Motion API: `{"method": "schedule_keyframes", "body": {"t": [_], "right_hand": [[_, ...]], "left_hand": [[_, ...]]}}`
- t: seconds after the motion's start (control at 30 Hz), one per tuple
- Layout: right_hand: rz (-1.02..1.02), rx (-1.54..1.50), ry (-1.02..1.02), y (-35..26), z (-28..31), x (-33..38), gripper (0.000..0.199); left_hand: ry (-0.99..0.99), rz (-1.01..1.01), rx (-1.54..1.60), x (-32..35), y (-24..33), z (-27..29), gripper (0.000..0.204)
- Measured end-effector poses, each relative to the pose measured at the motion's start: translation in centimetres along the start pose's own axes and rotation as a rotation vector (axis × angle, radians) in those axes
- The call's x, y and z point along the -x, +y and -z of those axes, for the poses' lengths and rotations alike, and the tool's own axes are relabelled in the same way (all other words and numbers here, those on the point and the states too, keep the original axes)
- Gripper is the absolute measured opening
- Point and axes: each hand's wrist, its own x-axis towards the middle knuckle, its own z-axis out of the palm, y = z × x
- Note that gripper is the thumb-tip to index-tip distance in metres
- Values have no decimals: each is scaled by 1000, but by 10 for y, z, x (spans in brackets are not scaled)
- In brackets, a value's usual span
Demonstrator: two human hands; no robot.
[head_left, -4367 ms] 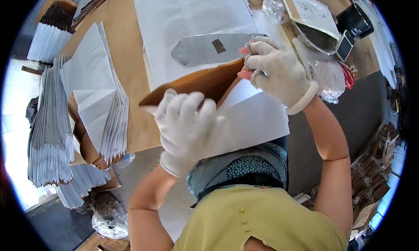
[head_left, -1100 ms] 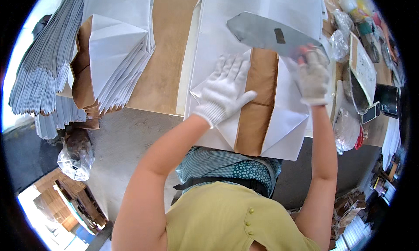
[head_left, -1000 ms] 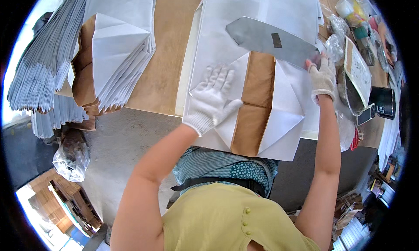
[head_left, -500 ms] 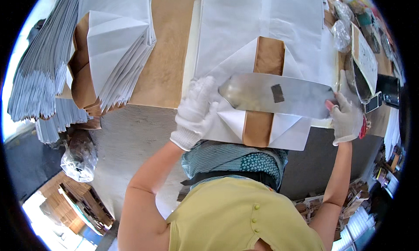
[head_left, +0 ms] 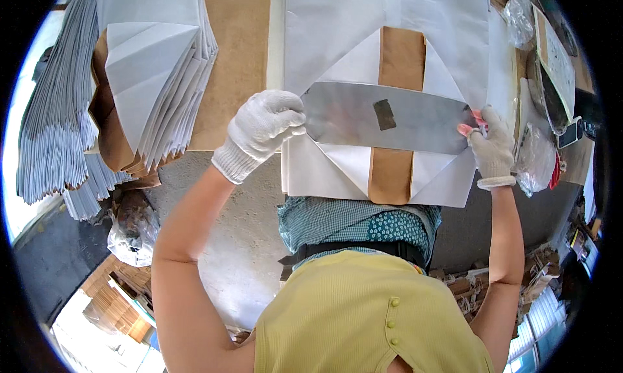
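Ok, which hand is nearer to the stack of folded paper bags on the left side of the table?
Left. The left hand grips the metal plate's left end, just right of the stack of folded bags. The right hand holds the plate's far right end.

Both gloved hands closed, outstretched

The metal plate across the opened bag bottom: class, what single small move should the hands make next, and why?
Probably fold the lower white flap up over the metal plate. The left hand and right hand hold the plate by its ends, flat across the middle of the paper bag, where the side triangles meet. Its long edge looks placed to guide a straight crease.
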Motion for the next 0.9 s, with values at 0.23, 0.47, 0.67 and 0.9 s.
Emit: {"method": "schedule_keyframes", "body": {"t": [0.23,0.47,0.67,0.9], "right_hand": [[212,372,-214,-40,19,-43,32],[65,-28,-467,-21,19,-49,44],[460,113,-251,-16,28,15,46],[392,200,-213,-17,8,7,45]], "left_hand": [[-183,-130,-381,-25,62,-23,29],[-266,-74,-386,-42,60,-60,19],[-70,93,-36,-30,55,-63,20],[10,478,-138,-51,85,-66,27]]}}
